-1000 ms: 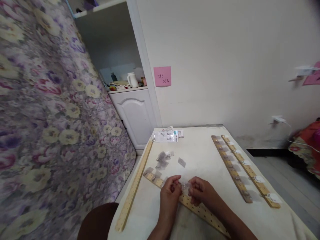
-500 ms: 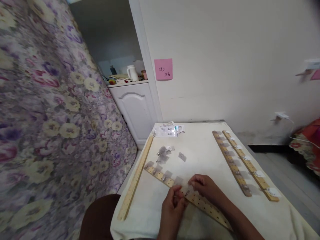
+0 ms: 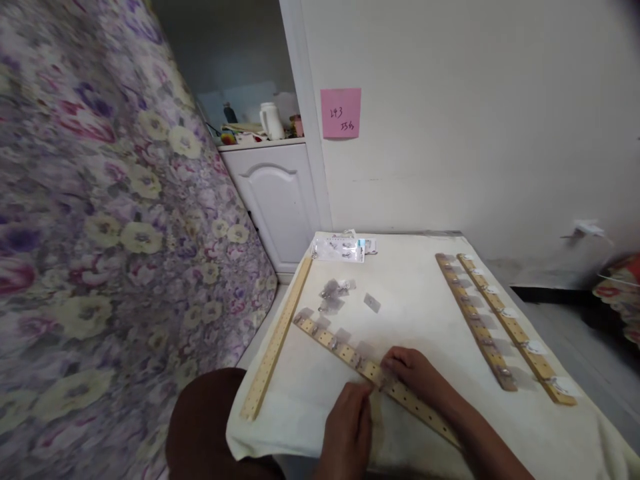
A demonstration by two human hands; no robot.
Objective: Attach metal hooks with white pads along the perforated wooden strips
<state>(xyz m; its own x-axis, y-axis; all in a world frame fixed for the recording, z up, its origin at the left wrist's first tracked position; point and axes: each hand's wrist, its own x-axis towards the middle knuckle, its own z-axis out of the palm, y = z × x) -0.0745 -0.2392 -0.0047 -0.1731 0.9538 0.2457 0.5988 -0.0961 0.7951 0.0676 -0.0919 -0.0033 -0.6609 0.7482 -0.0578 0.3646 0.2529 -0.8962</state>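
Note:
A pale wooden strip with rows of holes [image 3: 420, 405] lies slantwise across the near part of the table. Small metal pieces on clear plastic cards [image 3: 334, 342] are set along its far-left half. My right hand [image 3: 411, 373] is closed in a pinch at the strip's back edge, around a clear plastic card, mostly hidden by the fingers. My left hand [image 3: 349, 423] is closed at the front edge, its fingertips touching the strip just opposite; what they grip, if anything, is hidden. Beyond the strip lie a loose pile of carded metal pieces [image 3: 334, 291] and a single clear card [image 3: 372, 303].
A bare wooden strip [image 3: 275, 347] runs along the table's left edge. Two strips [image 3: 475, 320] [image 3: 517, 330] carrying carded pieces lie at the right. Printed packaging [image 3: 340, 249] sits at the back, near the wall. A brown rounded seat [image 3: 210, 423] stands left of the table.
My left hand's fingers have closed up against the strip's front edge. My right hand stays at the back edge, its fingers lower on the card. The whole view has shifted slightly.

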